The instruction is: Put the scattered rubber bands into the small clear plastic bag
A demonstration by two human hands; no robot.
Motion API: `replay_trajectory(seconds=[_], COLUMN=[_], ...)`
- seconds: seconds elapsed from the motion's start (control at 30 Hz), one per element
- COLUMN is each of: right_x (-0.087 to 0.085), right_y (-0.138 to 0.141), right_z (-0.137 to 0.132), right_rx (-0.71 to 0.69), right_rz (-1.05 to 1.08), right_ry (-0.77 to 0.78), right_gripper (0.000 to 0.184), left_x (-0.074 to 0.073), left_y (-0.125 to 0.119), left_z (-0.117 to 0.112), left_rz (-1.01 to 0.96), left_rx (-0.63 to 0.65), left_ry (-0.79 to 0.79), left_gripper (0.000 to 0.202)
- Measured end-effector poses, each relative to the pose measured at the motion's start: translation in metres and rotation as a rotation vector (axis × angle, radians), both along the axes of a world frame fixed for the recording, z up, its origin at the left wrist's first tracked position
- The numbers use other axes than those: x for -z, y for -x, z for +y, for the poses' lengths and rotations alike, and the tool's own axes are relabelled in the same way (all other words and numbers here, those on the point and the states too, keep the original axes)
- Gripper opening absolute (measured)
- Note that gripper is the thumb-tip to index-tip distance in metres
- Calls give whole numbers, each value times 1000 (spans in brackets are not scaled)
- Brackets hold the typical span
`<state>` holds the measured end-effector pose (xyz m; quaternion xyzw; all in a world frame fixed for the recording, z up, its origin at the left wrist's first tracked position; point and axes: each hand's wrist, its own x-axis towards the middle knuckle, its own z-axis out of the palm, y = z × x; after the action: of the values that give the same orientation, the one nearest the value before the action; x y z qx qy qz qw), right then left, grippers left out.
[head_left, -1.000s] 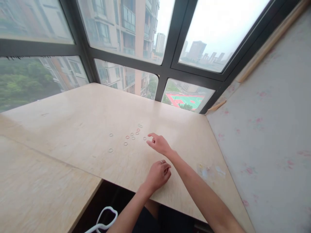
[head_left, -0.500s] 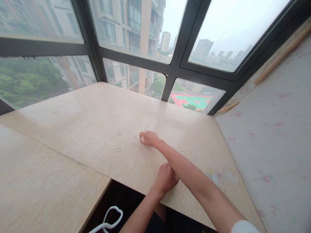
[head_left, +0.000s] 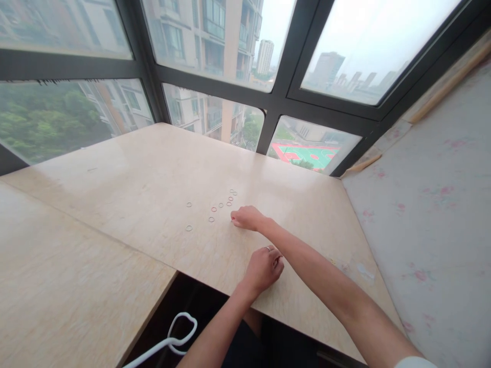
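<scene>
My right hand [head_left: 247,218] is low over the pale stone-look surface, just right of several thin rings. Its thumb and fingers are pinched together; whatever is at the tips is too small to make out. A red ring [head_left: 214,212] and a grey ring [head_left: 211,222] lie left of it, with other rings trailing off toward the window. Two greenish-grey rings are farther left, the nearer ring [head_left: 189,231] closer to me. My left hand [head_left: 264,268] rests curled near the front edge, by the right forearm, with a band on one finger. Its grip is hidden.
The surface [head_left: 126,204] has a seam at left and a dark gap at the front. Clear plastic scraps [head_left: 365,272] lie at right, partly behind my right arm. A white loop of cord [head_left: 183,337] hangs below the edge. Dark window frames [head_left: 210,92] bound the back.
My right hand has drawn back to the right, away from the rings, uncovering some of them. My left hand stays curled by the right forearm. The view has tilted slightly.
</scene>
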<state>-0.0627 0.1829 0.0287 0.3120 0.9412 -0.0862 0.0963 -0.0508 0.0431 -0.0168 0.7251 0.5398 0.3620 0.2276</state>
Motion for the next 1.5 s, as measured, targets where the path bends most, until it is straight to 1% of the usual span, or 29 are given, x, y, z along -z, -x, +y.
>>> replay_trajectory(seconds=[0.13,0.23,0.33,0.43,0.47,0.53,0.57,0.6,0.63,0.7,0.8,0.9,0.97,1.03,1.17,1.27,1.37,1.43,1.5], right_x=[-5,-9,-11,-12,-13,-13,-13,-13,-13,-12,-12,-13,-14,-15,-19,-18,-8,4,17], right_y=[-25,-56,-102,-161,-181,-219,-236,-250,-262,-280,-293,-297,-298,-298,-299,-300,-297,-291,-283], right_z=[-7,-16,-30,-52,-60,-78,-88,-97,-105,-120,-133,-135,-132,-130,-131,-143,-160,-173,-183], right_rx=[57,149,278,443,524,754,839,901,934,936,870,819,797,782,792,808,806,771,715], right_rz=[141,289,436,554,610,803,851,869,853,765,556,356,282,257,331,445,558,608,641], right_ry=[42,85,108,89,78,96,89,84,73,49,-11,-77,-87,-89,-104,-99,-145,-190,-194], right_gripper=[16,14,18,27,30,30,29,28,27,25,23,23,23,24,28,30,33,35,35], left_x=[1,3,4,4,3,3,3,3,3,4,4,4,3,2,2,2,1,-1,-5], left_y=[0,1,1,2,3,3,3,4,4,4,4,4,4,4,4,3,3,3,6], left_z=[0,0,1,2,2,3,3,4,4,4,5,4,4,3,3,3,1,1,2], left_rz=[-21,-61,-88,-117,-127,-140,-142,-143,-142,-134,-115,-100,-91,-82,-75,-80,-102,-144,-236], left_rx=[3,3,10,19,23,27,29,29,29,29,31,32,31,27,21,18,17,20,14], left_ry=[26,45,50,45,44,41,39,35,30,19,13,18,24,27,26,28,37,60,121], left_gripper=[17,20,21,20,19,19,19,19,19,19,20,20,20,20,20,21,21,22,22])
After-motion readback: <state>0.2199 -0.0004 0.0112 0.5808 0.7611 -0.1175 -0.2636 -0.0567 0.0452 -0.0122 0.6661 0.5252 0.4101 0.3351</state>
